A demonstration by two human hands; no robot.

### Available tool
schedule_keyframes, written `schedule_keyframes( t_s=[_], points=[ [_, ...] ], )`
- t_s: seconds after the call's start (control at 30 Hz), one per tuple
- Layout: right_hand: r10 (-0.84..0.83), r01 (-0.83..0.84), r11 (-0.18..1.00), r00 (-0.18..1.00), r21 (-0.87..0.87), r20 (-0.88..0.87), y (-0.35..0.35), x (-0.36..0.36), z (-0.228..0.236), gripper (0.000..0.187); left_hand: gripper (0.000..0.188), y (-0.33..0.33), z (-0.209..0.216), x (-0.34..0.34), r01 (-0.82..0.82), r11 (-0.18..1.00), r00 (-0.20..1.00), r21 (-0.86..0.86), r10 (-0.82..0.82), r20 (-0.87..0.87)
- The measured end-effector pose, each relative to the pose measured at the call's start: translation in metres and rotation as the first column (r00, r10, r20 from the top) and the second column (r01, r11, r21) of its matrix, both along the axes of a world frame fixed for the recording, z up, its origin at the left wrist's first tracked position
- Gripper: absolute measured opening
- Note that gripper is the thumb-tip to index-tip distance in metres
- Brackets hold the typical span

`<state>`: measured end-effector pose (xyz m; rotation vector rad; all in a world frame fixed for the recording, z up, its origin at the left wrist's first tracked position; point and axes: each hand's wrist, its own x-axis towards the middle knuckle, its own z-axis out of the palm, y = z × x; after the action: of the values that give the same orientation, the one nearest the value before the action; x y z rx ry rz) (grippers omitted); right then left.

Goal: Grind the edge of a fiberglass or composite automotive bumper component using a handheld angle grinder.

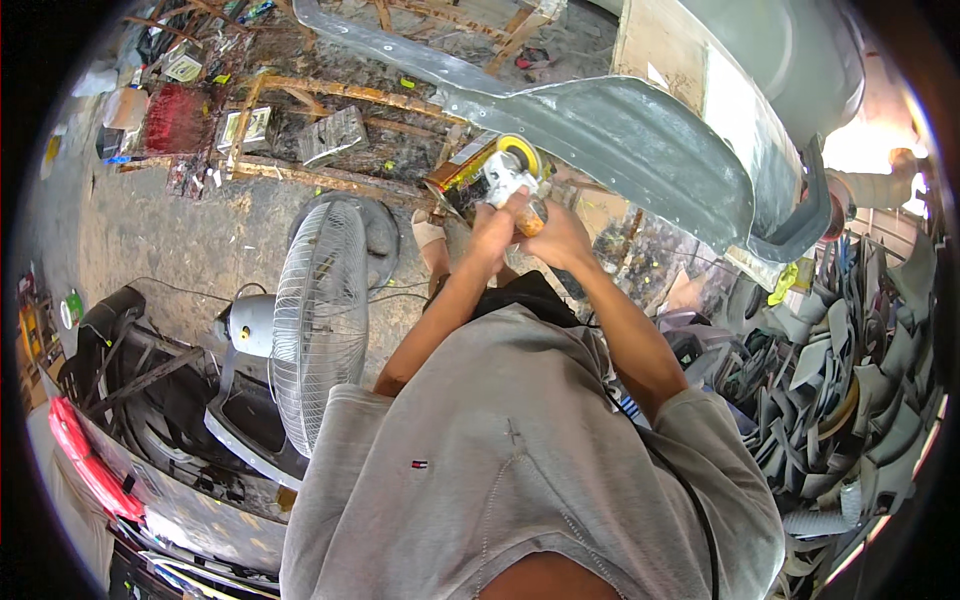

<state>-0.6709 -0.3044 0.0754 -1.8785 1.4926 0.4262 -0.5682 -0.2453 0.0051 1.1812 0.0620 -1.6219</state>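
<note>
Both of my hands are wrapped round an angle grinder (503, 180) with a pale head, an orange body and a yellow-rimmed disc. My left hand (492, 232) is closed on it from the left. On the other side, my right hand (558, 240) grips the orange body. The disc is close to the lower edge of a long grey moulded panel (610, 125) dotted with small holes; I cannot tell whether they touch. Behind the grinder is a yellow and red rectangular can (462, 172).
A silver caged floor fan (322, 310) stands at my left. Wooden frames (340, 92) and a grey block (333, 136) lie at the far left. Many grey offcuts (820, 370) are heaped at my right. A black chair-like frame (130, 350) is at the left.
</note>
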Motion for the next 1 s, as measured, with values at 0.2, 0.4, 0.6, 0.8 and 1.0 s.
schedule_keyframes(
  t_s=[0.2, 0.4, 0.6, 0.8, 1.0],
  points=[
    [-0.072, 0.072, 0.997, 0.997, -0.041, 0.019, 0.008, -0.016, 0.012, 0.062, 0.067, -0.001, 0.009, -0.014, 0.024, 0.996, 0.998, -0.086, -0.029, -0.06],
    [-0.069, 0.073, 0.997, 0.992, -0.035, 0.101, 0.002, -0.02, 0.006, 0.059, 0.073, -0.004, 0.026, -0.005, -0.029, 0.998, 0.999, -0.052, 0.027, -0.036],
    [-0.091, 0.085, 0.996, 0.94, 0.033, 0.33, -0.01, -0.034, -0.026, 0.052, 0.048, -0.018, 0.03, -0.001, -0.01, 0.999, 0.996, 0.044, 0.006, 0.092],
    [-0.124, 0.117, 0.992, 0.923, 0.043, 0.364, -0.007, -0.087, -0.028, 0.052, 0.061, -0.021, 0.035, -0.048, 0.113, 0.991, 0.975, 0.073, -0.124, 0.183],
    [-0.202, 0.201, 0.979, 0.897, 0.044, 0.393, 0.011, -0.156, -0.019, 0.054, 0.059, -0.017, 0.027, -0.117, 0.192, 0.98, 0.956, 0.058, -0.2, 0.213]
  ],
)
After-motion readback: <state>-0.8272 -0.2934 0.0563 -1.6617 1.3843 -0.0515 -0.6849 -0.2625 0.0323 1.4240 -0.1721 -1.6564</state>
